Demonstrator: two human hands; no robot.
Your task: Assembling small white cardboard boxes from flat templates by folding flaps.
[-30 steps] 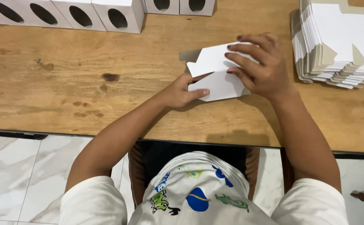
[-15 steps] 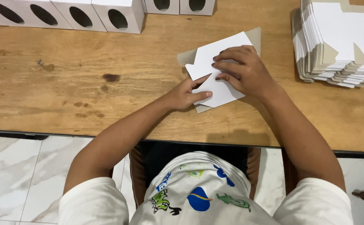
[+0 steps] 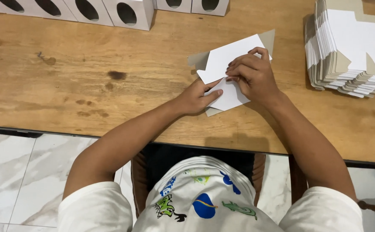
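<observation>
Two hands press a flat white box blank on the wooden desk.

The left hand (image 3: pixel 194 98) pins the near edge of the white box blank (image 3: pixel 230 60), thumb stretched out flat on the card; the right hand (image 3: pixel 252 75) lies on top, its fingers (image 3: pixel 239 64) curled close together, pressing down on the blank. The blank lies right of the desk's (image 3: pixel 67 86) middle. A stack of flat blanks (image 3: pixel 350 47) sits at far right, well apart. Folded white boxes with oval cut-outs (image 3: pixel 127 13) line the far edge.

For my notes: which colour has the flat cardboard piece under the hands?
The flat cardboard piece is white on its face, with grey-brown flaps; the head view shows it.
</observation>
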